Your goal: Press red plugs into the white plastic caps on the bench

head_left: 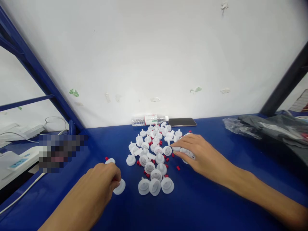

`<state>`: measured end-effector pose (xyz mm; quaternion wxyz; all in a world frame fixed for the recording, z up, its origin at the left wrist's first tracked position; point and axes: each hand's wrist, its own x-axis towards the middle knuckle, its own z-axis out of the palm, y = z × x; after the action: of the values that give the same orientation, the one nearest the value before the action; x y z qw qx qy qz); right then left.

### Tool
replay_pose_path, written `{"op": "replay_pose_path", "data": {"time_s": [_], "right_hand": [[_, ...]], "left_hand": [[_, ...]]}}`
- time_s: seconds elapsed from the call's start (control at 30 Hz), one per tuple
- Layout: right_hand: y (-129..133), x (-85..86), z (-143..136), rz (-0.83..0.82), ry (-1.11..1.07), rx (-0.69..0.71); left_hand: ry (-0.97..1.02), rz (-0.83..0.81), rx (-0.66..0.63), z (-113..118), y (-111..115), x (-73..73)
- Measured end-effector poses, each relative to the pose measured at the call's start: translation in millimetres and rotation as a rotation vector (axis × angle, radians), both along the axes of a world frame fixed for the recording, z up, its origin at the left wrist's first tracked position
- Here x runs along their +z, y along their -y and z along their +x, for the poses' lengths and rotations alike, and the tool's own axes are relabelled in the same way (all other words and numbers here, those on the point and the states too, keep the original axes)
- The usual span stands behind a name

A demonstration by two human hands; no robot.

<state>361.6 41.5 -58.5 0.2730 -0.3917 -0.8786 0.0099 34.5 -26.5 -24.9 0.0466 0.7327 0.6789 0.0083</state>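
My left hand (103, 178) is closed in a pinch at the top of a white nozzle cap (119, 187) with a wide round base, left of the pile. Its fingertips are partly hidden by the hand. Just beyond it stands another white cap with a red tip (107, 158). My right hand (193, 149) reaches over the right side of the pile of white caps (155, 175), thumb and fingers apart. A white cap (176, 149) shows between them, and more caps lie under the palm. Small red tips (178, 167) are scattered among the caps.
Behind the pile, a clear plastic bottle (150, 120) lies on its side beside a dark phone (182, 122), near the white wall. Grey plastic bags (271, 128) lie at the right on the blue table (204, 205). A power strip (21, 162) with a white cable is at the left.
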Motion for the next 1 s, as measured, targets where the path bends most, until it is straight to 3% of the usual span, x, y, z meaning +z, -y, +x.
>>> {"op": "replay_pose_path", "data": {"time_s": [0.3, 0.53, 0.77, 0.9, 1.0], "right_hand": [[4, -12.1, -7, 0.037, 0.313, 0.111], [2, -11.5, -7, 0.066, 0.217, 0.104], [-4, -15.8, -7, 0.129, 0.197, 0.06], [-4, -16.1, -7, 0.148, 0.173, 0.077], [0, -10.2, -8, 0.131, 0.095, 0.084]], "left_hand": [[-0.031, -0.067, 0.106, 2, -13, 7.4], [-0.074, -0.127, 0.147, -1, -27, 3.8], [-0.188, -0.019, 0.092, 22, -18, 11.4], [-0.099, 0.001, -0.027, 46, -17, 16.9], [-0.03, -0.07, -0.113, 56, -20, 11.1]]}}
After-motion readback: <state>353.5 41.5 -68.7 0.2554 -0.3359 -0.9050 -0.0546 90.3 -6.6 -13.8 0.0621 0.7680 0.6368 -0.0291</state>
